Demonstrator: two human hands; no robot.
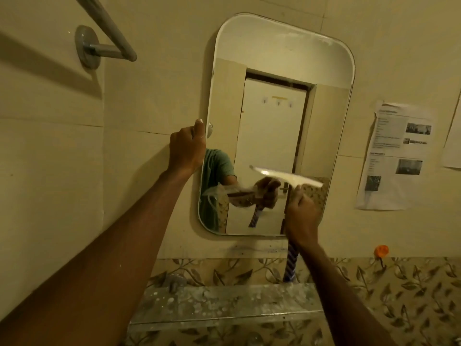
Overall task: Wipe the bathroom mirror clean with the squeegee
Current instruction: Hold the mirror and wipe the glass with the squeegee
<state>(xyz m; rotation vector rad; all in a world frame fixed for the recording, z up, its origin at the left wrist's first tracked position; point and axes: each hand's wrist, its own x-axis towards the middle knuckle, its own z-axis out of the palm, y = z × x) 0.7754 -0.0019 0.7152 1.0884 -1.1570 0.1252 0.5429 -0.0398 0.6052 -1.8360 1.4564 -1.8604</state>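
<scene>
My right hand [300, 216], lower centre-right of frame: grip wrapped tight round the squeegee [287, 177], blade against the lower mirror [274, 96] glass. My left hand [187, 148], fingers curled, clasps the mirror's left edge, mid-frame.

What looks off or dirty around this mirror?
The glass shelf below the mirror is spotted with whitish splashes. Streaks smear the mirror's lower left near the squeegee. The paper on the wall hangs crooked and wrinkled.
</scene>
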